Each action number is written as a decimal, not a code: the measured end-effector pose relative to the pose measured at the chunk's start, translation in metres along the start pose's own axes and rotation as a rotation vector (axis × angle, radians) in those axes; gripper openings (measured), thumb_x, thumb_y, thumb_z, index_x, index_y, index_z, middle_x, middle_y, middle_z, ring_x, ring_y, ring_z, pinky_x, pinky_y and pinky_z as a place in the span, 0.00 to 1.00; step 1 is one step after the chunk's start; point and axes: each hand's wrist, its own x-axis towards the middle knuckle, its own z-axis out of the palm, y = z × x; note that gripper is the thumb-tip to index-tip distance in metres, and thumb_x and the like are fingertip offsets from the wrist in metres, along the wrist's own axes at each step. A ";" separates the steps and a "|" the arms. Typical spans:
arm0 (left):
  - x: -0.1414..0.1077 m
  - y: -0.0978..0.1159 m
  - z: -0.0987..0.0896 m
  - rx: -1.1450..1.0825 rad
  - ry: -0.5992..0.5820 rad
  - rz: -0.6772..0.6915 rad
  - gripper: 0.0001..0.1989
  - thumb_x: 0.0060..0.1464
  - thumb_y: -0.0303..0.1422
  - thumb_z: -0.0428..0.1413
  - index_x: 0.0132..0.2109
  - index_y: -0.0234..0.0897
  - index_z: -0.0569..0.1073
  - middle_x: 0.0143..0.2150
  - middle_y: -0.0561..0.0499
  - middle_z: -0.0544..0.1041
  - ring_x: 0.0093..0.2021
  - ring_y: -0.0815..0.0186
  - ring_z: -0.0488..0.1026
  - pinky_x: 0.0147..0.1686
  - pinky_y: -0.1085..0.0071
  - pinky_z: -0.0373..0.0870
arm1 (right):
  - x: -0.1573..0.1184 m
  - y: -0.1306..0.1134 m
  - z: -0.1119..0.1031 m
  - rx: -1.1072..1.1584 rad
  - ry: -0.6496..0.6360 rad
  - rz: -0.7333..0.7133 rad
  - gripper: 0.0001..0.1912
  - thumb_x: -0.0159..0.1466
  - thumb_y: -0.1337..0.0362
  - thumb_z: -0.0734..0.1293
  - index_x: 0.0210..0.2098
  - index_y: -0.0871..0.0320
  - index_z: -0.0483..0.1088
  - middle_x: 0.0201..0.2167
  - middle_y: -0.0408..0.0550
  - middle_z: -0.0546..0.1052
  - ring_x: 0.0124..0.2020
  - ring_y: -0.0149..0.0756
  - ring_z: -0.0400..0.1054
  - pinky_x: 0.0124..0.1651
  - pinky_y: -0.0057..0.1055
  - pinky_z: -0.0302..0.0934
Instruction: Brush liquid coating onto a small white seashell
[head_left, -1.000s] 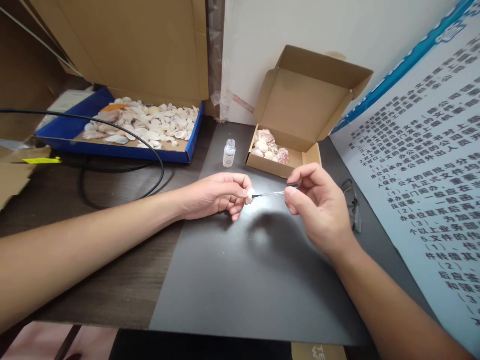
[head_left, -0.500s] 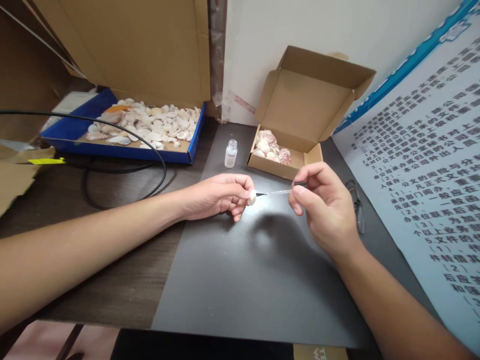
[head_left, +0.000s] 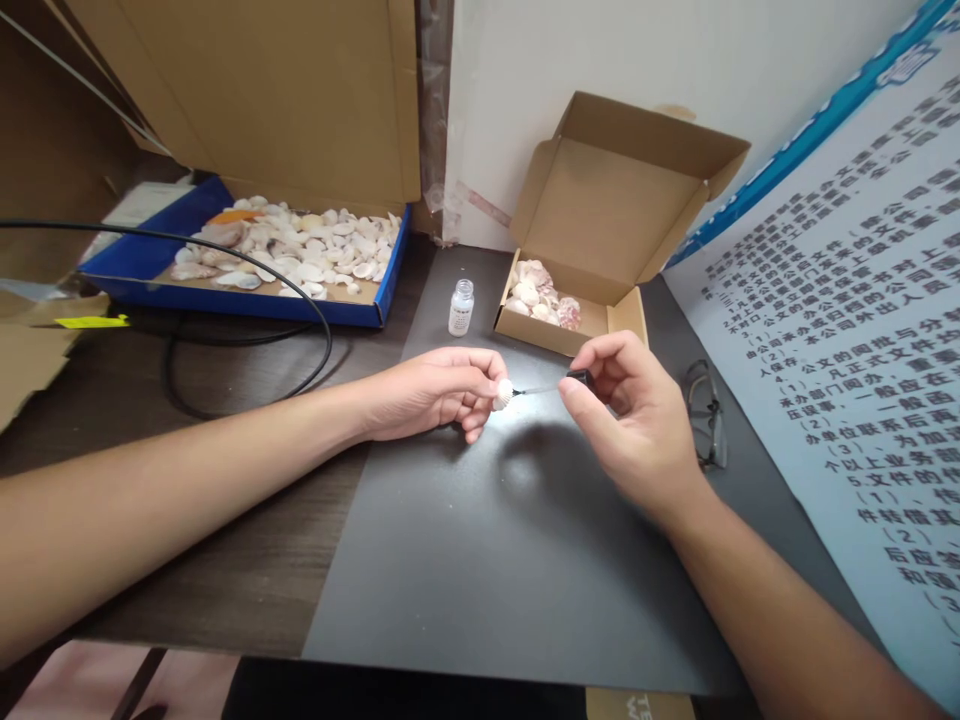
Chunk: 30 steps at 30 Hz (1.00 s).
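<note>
A small white ribbed seashell (head_left: 504, 394) is pinched between the thumb and fingers of my left hand (head_left: 450, 393). My right hand (head_left: 637, 420) grips the black cap of a thin brush (head_left: 538, 390), whose stem points left. The dark brush tip meets the shell's right side. Behind my left hand, a small clear glass bottle (head_left: 462, 308) with a printed label stands uncapped and upright. Beyond my right hand sits an open cardboard box (head_left: 571, 340) with several shells (head_left: 534, 292) in its left part.
A blue tray (head_left: 285, 302) heaped with white shells stands at the back left. A black cable (head_left: 324, 340) loops before it. Eyeglasses (head_left: 705, 415) lie beside my right hand on the grey mat (head_left: 450, 560). A printed sheet (head_left: 840, 330) borders the right.
My right hand has shifted slightly left and towards the shell, and the brush's black cap now shows more. The shell has turned a little in my left fingers; its ribs face me more.
</note>
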 end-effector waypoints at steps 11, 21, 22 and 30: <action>0.000 0.000 0.001 0.020 0.018 0.008 0.04 0.54 0.29 0.59 0.34 0.34 0.71 0.24 0.56 0.66 0.24 0.73 0.63 0.27 0.75 0.68 | -0.003 -0.004 0.001 0.106 -0.014 -0.008 0.08 0.62 0.67 0.68 0.36 0.53 0.63 0.23 0.35 0.64 0.19 0.25 0.57 0.22 0.26 0.52; 0.000 0.001 0.002 0.039 0.007 -0.001 0.04 0.54 0.29 0.59 0.35 0.35 0.70 0.23 0.56 0.65 0.24 0.73 0.63 0.28 0.74 0.69 | -0.002 0.002 0.001 0.071 -0.042 0.013 0.05 0.64 0.65 0.67 0.36 0.54 0.64 0.23 0.36 0.64 0.20 0.26 0.58 0.23 0.27 0.54; -0.001 0.001 0.002 0.048 0.008 0.000 0.04 0.54 0.29 0.59 0.35 0.35 0.70 0.23 0.57 0.65 0.24 0.73 0.63 0.28 0.74 0.69 | -0.001 0.003 0.001 0.067 -0.042 0.020 0.05 0.65 0.64 0.67 0.36 0.54 0.65 0.22 0.36 0.64 0.20 0.26 0.58 0.23 0.27 0.54; 0.000 -0.002 0.001 0.150 -0.009 0.017 0.05 0.55 0.30 0.58 0.35 0.35 0.69 0.25 0.57 0.67 0.24 0.73 0.65 0.28 0.75 0.68 | 0.000 0.004 0.003 0.066 -0.024 0.073 0.10 0.65 0.58 0.69 0.35 0.54 0.63 0.17 0.33 0.63 0.17 0.26 0.57 0.22 0.28 0.51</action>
